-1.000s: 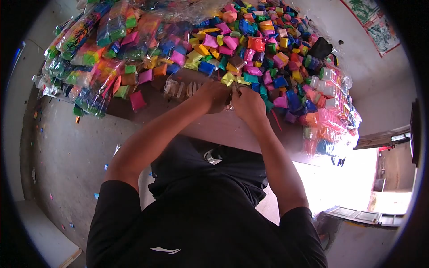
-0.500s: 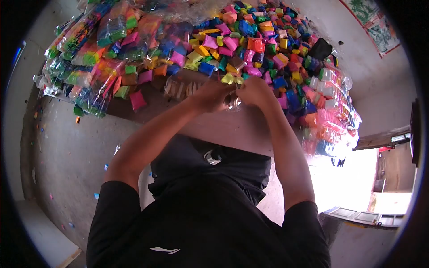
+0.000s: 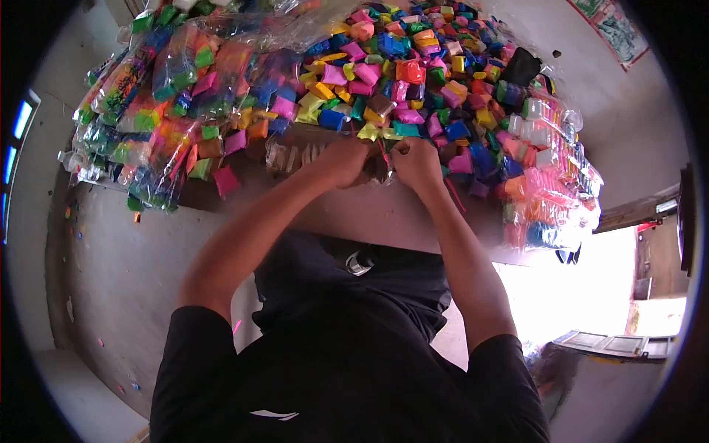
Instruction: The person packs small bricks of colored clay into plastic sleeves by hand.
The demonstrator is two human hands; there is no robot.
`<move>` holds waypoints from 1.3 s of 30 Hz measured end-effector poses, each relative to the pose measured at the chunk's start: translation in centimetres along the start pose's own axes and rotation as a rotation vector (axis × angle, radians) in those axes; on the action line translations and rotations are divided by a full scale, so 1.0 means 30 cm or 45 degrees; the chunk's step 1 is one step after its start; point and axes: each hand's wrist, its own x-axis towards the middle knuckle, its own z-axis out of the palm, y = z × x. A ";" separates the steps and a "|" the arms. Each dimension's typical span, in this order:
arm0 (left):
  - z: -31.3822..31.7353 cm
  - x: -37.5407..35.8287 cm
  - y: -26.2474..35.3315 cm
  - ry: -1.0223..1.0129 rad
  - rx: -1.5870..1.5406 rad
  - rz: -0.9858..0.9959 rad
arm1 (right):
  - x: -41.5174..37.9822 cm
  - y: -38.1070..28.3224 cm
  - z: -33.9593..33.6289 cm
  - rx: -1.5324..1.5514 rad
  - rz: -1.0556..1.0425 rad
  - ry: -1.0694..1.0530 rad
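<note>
My left hand (image 3: 346, 161) is closed at the near edge of the heap of small coloured packets (image 3: 399, 66), against a clear plastic bag (image 3: 379, 171). Facing it, my right hand (image 3: 416, 160) has its fingers curled together beside the bag's gathered top; anything pinched in them is too small to make out. A thin red strip stands between the two hands. Just beyond the fingertips lie yellow packets (image 3: 369, 131). To the left of my left hand, a clear pack with pale pieces (image 3: 289, 157) rests on the table.
Filled clear bags of coloured packets (image 3: 166, 88) are piled at the table's left. More clear packs (image 3: 550, 196) are stacked at the right edge. A black item (image 3: 521, 66) lies on the heap. A red strip (image 3: 454, 195) lies right of my right forearm.
My hands have moved slightly apart, and a red strip now shows between them. Another red strip now shows beside my right forearm. The head view has shifted a little.
</note>
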 end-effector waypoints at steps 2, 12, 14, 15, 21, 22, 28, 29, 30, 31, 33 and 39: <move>-0.021 0.007 0.009 -0.032 -0.066 0.057 | -0.019 -0.026 -0.001 0.088 -0.042 0.076; -0.074 -0.031 0.044 0.034 -0.172 0.017 | -0.063 0.025 0.012 0.245 -0.028 0.181; -0.085 -0.059 0.067 0.122 -0.186 0.151 | -0.075 0.036 0.022 0.214 0.020 0.169; -0.093 -0.066 0.077 0.230 -0.213 0.271 | -0.076 0.039 0.027 0.170 0.048 0.140; -0.026 -0.050 0.073 0.230 -0.110 0.342 | -0.067 0.058 0.014 0.114 -0.131 0.044; -0.028 -0.047 0.078 0.230 -0.110 0.342 | -0.066 0.061 0.005 0.115 -0.131 0.044; -0.006 -0.041 0.101 0.127 0.007 0.287 | -0.047 0.108 -0.023 0.224 -0.113 -0.079; 0.007 -0.047 0.105 0.239 0.080 0.339 | -0.051 0.118 -0.017 0.249 -0.136 -0.066; 0.009 -0.052 0.116 0.352 0.157 0.393 | -0.054 0.126 -0.014 0.275 -0.160 -0.051; 0.008 -0.058 0.127 0.352 0.160 0.385 | -0.055 0.136 -0.018 0.278 -0.164 -0.056; -0.003 -0.083 0.141 0.306 0.154 0.298 | -0.053 0.148 -0.027 0.148 -0.124 -0.002; -0.026 -0.195 0.142 0.821 -0.051 0.355 | -0.110 0.150 0.016 0.266 -0.015 0.135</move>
